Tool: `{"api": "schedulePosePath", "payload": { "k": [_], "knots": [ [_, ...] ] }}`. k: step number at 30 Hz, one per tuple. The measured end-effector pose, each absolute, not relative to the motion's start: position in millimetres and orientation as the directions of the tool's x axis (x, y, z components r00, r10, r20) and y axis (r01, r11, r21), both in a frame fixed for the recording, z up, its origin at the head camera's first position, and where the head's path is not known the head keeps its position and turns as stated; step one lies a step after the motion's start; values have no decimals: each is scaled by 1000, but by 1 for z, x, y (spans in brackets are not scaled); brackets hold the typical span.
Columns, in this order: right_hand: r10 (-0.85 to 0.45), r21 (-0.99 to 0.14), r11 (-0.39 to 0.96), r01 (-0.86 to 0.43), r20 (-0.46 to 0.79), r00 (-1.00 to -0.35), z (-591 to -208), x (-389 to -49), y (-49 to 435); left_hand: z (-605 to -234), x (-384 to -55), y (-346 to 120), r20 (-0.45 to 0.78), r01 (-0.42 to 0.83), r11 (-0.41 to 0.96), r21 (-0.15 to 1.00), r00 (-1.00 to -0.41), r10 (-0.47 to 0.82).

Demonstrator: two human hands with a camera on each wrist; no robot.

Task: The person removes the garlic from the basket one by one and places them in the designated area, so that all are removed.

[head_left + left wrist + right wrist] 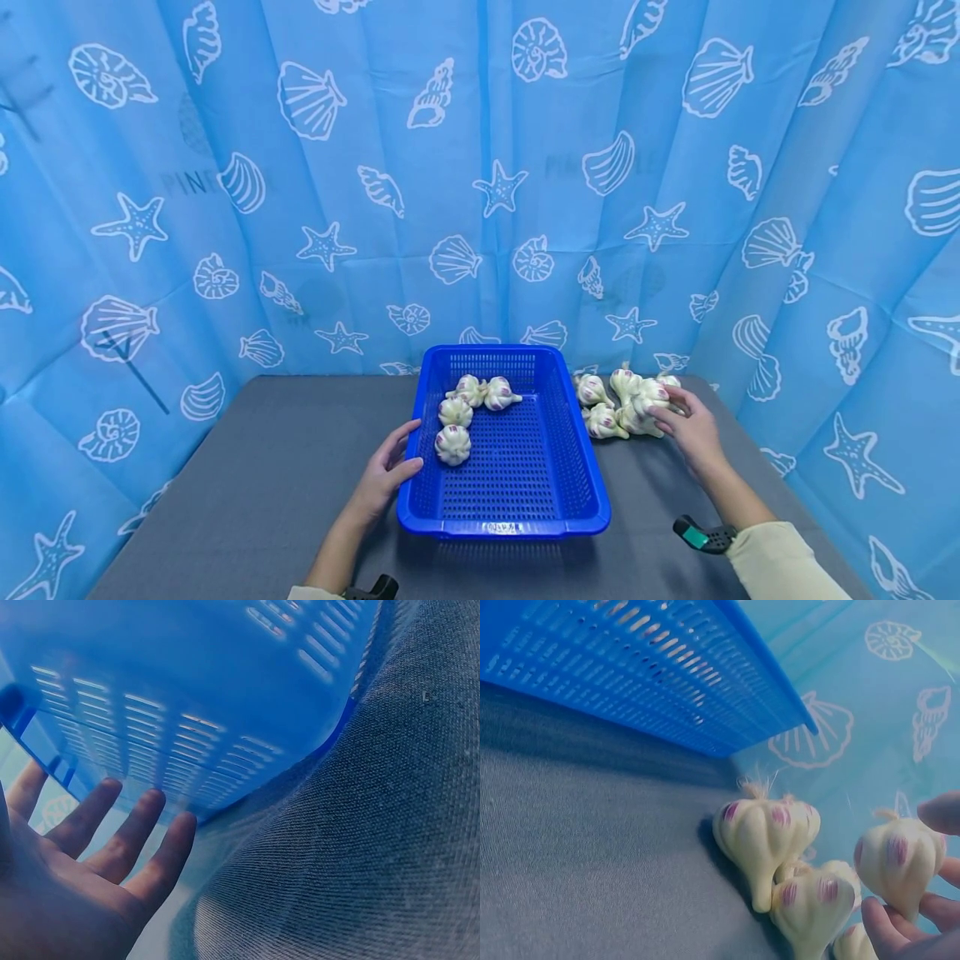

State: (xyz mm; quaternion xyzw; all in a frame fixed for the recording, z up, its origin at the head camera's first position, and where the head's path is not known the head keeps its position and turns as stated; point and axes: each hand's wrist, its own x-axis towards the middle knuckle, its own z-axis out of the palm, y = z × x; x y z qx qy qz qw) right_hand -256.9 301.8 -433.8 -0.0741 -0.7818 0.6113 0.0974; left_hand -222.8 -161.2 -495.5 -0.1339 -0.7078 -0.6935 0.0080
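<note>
A blue plastic basket (506, 525) with slotted walls stands at the middle of the table. My left hand (380, 483) holds its left rim, thumb on the rim; in the left wrist view the fingers (139, 836) reach below it against the outer wall. To the right of the basket, my right hand (693, 425) grips a garlic bulb (896, 859) between thumb and fingers, above a cluster of others. Several white, purple-marked garlic bulbs (590, 390) lie there. Inside the basket, garlic bulbs (453, 445) line the left side and the back.
A grey cloth (300, 467) covers the table. Behind and beside it hangs a blue curtain (480, 208) with white shell and starfish prints, close to the table's back edge. The basket's right wall (573, 442) stands between the loose bulbs and those inside.
</note>
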Motion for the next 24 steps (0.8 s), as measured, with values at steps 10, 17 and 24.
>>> {"api": "schedulePosePath", "payload": {
  "k": [10, 17, 24],
  "knots": [
    [313, -988, 155, 20, 30, -949, -442, -258, 311, -495, -222, -161, 191, 193, -4, 981, -966, 173],
    [405, -987, 155, 38, 29, -914, -451, -260, 316, -496, -223, -161, 188, 191, 6, 982, -967, 171],
    [473, -992, 121, 30, 31, -881, -495, -286, 341, -495, -222, -160, 181, 186, 15, 982, -969, 170]
  ]
}}
